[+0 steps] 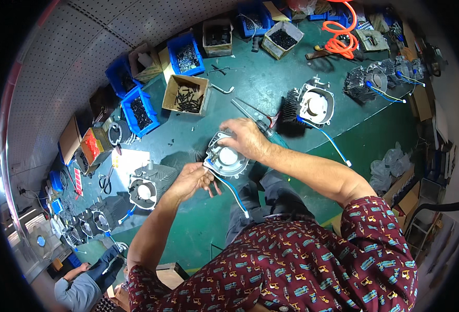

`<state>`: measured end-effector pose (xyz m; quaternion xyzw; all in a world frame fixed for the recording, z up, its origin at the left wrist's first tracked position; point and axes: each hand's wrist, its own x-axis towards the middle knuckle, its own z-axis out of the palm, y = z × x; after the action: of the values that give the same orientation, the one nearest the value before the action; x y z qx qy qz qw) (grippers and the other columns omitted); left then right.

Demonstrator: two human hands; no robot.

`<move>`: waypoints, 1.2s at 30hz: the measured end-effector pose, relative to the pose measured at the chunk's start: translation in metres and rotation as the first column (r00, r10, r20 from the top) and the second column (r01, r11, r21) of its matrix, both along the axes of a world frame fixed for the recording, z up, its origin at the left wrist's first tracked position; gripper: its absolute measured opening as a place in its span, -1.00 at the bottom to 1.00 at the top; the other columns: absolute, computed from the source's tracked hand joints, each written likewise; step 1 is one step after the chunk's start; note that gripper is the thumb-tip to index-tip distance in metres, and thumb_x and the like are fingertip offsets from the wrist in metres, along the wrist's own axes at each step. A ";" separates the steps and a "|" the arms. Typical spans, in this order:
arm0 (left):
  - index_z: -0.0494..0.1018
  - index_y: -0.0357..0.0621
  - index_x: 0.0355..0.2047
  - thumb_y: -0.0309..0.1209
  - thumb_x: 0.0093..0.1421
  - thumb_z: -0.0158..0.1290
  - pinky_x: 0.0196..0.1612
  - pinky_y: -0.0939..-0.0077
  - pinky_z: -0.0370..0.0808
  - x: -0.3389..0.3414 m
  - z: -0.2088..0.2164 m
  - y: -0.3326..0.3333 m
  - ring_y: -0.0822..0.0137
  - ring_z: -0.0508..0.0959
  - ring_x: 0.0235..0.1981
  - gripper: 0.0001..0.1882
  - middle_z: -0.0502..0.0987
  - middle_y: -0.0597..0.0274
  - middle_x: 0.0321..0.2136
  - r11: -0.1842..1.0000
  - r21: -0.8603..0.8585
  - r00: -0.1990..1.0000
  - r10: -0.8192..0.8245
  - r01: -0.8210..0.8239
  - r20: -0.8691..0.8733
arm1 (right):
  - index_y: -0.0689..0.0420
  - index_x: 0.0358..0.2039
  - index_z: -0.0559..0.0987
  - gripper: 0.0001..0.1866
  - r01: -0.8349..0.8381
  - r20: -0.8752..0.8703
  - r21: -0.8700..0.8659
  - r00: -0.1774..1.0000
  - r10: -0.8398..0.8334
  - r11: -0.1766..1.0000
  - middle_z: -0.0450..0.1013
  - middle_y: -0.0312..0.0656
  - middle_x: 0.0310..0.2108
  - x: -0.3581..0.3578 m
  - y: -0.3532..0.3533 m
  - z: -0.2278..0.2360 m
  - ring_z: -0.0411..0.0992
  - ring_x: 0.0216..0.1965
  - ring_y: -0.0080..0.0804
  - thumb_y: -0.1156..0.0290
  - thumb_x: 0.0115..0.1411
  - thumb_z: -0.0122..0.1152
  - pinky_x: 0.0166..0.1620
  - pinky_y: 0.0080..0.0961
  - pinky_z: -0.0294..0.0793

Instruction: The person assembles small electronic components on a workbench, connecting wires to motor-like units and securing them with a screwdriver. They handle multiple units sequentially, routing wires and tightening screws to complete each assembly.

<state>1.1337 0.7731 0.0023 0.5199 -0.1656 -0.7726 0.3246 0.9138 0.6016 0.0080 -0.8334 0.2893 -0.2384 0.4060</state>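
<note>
The fingers of the left hand (190, 179) are bent close together at the left lower rim of a round, grey metal housing with a pale disc in its middle (228, 156); I cannot tell whether they pinch the rim or the cable there. The right hand (245, 138) lies over the upper right rim, its fingers bent, and what is beneath them is hidden. So the housing is between both hands, in front of the person's body. It is nearly round, thus its long axis is not clear, but the thin blue and white cable (233, 191) leaves it just beside the left fingers and runs toward the person and slightly right; the left hand is the nearer one to this root. Beyond the right hand lies a long tool with a teal body (277, 139) on the green worktop (263, 78). Farther away stand an open brown cardboard box of dark screws (185, 80) and, to the right, a black-finned motor housing (318, 104).
</note>
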 end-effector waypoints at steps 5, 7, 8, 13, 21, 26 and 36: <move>0.48 -0.28 -0.14 -0.34 0.51 -0.08 -0.37 0.62 0.54 -0.007 -0.009 0.015 0.40 0.56 -0.39 -0.75 0.55 0.18 -0.34 0.970 0.164 0.873 0.235 -0.181 -0.427 | 0.19 -0.14 0.60 -0.60 0.008 0.029 -0.038 1.000 -0.007 0.999 0.61 -0.03 -0.27 0.002 -0.001 0.000 0.58 -0.20 -0.01 0.32 0.05 0.53 -0.07 -0.15 0.54; 0.48 -0.28 -0.13 -0.34 0.51 -0.06 -0.35 0.59 0.56 -0.008 -0.003 0.010 0.41 0.56 -0.39 -0.77 0.56 0.19 -0.32 0.982 0.122 0.905 0.182 -0.146 -0.384 | 0.20 -0.14 0.60 -0.59 0.003 0.042 -0.038 0.999 -0.001 0.999 0.60 -0.02 -0.30 0.002 -0.002 0.000 0.58 -0.24 0.00 0.35 0.03 0.55 -0.10 -0.14 0.55; 0.49 -0.28 -0.13 -0.36 0.50 -0.06 -0.34 0.58 0.57 -0.009 -0.003 0.010 0.41 0.57 -0.39 -0.78 0.56 0.20 -0.32 0.994 0.038 0.962 0.107 -0.100 -0.250 | 0.20 -0.14 0.60 -0.59 0.005 0.039 -0.034 0.999 -0.003 0.999 0.60 -0.03 -0.30 0.002 -0.002 -0.001 0.58 -0.24 0.01 0.34 0.03 0.55 -0.10 -0.14 0.55; 0.52 -0.35 -0.22 -0.47 0.43 0.00 -0.30 0.42 0.59 -0.021 0.031 -0.007 0.31 0.61 -0.39 -0.83 0.57 0.14 -0.40 0.950 -0.217 0.897 -0.113 0.223 0.428 | 0.20 -0.13 0.61 -0.58 0.013 0.035 -0.037 0.999 -0.012 0.999 0.59 -0.02 -0.30 0.002 -0.001 -0.003 0.58 -0.24 -0.01 0.33 0.04 0.55 -0.10 -0.14 0.55; 0.50 -0.33 -0.29 -0.45 0.30 0.13 -0.26 0.06 0.51 -0.010 0.014 -0.001 -0.21 0.58 -0.30 -0.85 0.59 -0.15 -0.35 0.662 -0.274 0.334 0.037 0.698 0.942 | 0.21 -0.12 0.61 -0.58 0.007 0.016 -0.032 1.000 -0.006 0.999 0.61 0.00 -0.25 0.003 -0.002 0.002 0.59 -0.21 0.01 0.32 0.06 0.54 -0.09 -0.15 0.58; 0.51 -0.34 -0.26 -0.41 0.38 0.04 -0.32 0.26 0.57 -0.002 0.026 -0.007 0.06 0.62 -0.37 -0.81 0.60 -0.03 -0.40 0.784 -0.253 0.534 -0.116 0.567 0.838 | 0.20 -0.10 0.60 -0.58 -0.011 -0.011 -0.046 1.000 0.010 0.999 0.61 0.00 -0.23 0.002 -0.003 0.006 0.59 -0.20 0.02 0.31 0.07 0.53 -0.08 -0.14 0.58; 0.47 -0.22 -0.15 -0.33 0.53 -0.11 -0.37 0.60 0.58 0.004 0.018 -0.018 0.52 0.53 -0.46 -0.77 0.52 0.33 -0.37 0.986 0.033 0.986 -0.160 0.162 -0.048 | 0.18 -0.13 0.59 -0.59 -0.031 -0.051 -0.016 0.998 0.030 0.999 0.61 -0.04 -0.23 0.003 -0.003 0.003 0.57 -0.13 0.01 0.23 0.09 0.50 -0.01 -0.14 0.52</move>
<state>1.1372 0.7555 0.0199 0.4931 -0.1851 -0.8108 0.2551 0.9165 0.5990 0.0111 -0.8470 0.2850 -0.2134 0.3949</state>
